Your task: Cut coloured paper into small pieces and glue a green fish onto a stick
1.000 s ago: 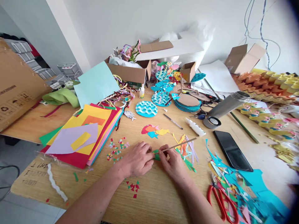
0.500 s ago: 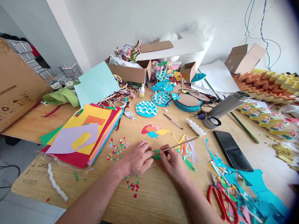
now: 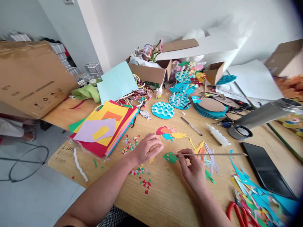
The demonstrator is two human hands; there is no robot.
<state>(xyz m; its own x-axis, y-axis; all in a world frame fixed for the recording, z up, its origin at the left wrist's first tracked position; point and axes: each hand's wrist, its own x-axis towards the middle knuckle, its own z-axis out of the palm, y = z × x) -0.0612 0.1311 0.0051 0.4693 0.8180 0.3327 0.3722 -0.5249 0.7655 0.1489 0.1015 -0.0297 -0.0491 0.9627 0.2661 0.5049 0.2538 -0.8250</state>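
My right hand (image 3: 192, 167) pinches a thin wooden stick (image 3: 213, 154), which lies nearly level across the view. Its left tip touches or hovers just over a green paper fish (image 3: 170, 157) with a small yellow piece near its head; I cannot tell which. Left of the fish, my left hand (image 3: 150, 146) is closed, its fingers bent and pressed together above small yellow paper bits (image 3: 151, 160). Whatever it may hold is hidden. Coloured paper dots (image 3: 139, 170) and red paper triangles (image 3: 146, 183) lie beside and below it. Beyond are several cut paper fish, one of them yellow (image 3: 178, 135).
Coloured paper sheets (image 3: 94, 142) are stacked at left. A white glue bottle (image 3: 218, 135), a pen (image 3: 191, 126), a phone (image 3: 266, 170) and a steel flask (image 3: 265, 116) lie at right. Red-handled pliers (image 3: 239, 211) sit among blue paper scraps (image 3: 262, 195). Cardboard discs (image 3: 210, 107) are stacked behind.
The view has swung left. My left hand has moved off the green fish, up and to the left. The stick in my right hand now lies flatter, and more of the fish shows.
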